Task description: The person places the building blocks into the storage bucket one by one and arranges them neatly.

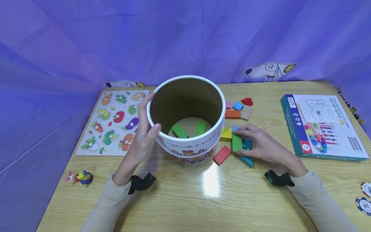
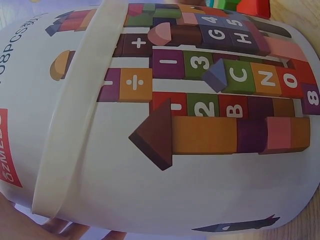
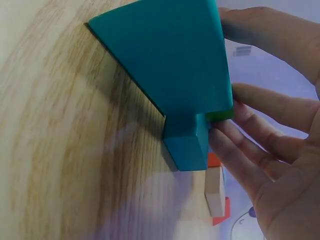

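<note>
My left hand (image 1: 142,137) holds the side of a large white bucket (image 1: 191,145), its thumb by the rim. The bucket leans towards me; two green blocks (image 1: 179,131) lie on its inner floor. In the left wrist view the bucket's printed wall fills the picture. My right hand (image 1: 262,145) pinches a green rectangular block (image 1: 236,144) on the table, thumb at the near end and fingers at the far end. Beside it are a teal triangular block (image 1: 247,161) and a smaller teal block (image 3: 186,142). Nearby lie a red block (image 1: 222,155) and a yellow triangular block (image 1: 227,134).
Behind lie an orange block (image 1: 233,114), a beige block (image 1: 246,112) and a red block (image 1: 247,101). A vegetable puzzle board (image 1: 98,141) lies left, with small figurines (image 1: 83,178) before it. To the right are a game box (image 1: 324,129) and round chips (image 1: 363,205).
</note>
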Motion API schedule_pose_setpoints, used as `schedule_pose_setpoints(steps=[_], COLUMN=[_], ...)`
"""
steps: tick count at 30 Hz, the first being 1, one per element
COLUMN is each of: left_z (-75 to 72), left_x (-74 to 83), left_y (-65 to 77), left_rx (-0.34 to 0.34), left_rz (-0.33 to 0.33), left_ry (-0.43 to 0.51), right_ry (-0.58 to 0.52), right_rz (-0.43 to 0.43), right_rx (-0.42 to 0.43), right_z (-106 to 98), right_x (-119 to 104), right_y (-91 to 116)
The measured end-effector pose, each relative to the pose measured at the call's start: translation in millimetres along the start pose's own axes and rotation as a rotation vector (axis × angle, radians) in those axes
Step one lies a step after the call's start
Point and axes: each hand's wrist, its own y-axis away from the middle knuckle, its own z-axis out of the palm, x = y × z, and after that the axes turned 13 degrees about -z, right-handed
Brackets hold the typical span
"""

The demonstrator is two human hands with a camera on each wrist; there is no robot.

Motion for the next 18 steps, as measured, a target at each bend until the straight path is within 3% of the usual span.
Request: schedule_pose_setpoints(steps=[11, 18], left_z=[0.5, 0.5], left_x=[-0.9, -0.4], left_y=[-0.2, -0.7], left_rx=[0.003, 0.009], left_rz=[-0.003, -0.004], left_ry=[0.008, 0.011], right_ry=[-0.016, 0.080], right_rz=[0.004, -0.035], right_rx=[0.017, 0.137], right_z=[1, -25], right_x=[6, -1], right_y=[-7, -7])
